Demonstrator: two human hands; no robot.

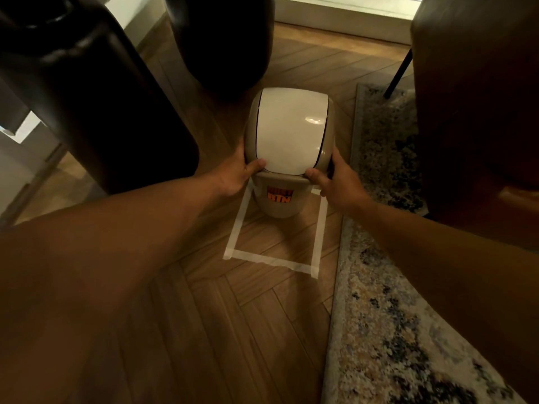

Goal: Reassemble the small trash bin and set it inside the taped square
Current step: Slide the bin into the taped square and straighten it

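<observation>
Head view, trash bin between both hands, left and right gripping its lid sides, over taped square

The scene is dim and warm-toned, with the brightest light coming from the far edge, where a pale strip of wall is washed out. A small glare spot sits on the white lid of the bin. The dark furniture at far left is nearly black, its detail lost in shadow. The near forearms are soft and stretched by wide-angle distortion. The rug on the right looks grainy.
</observation>
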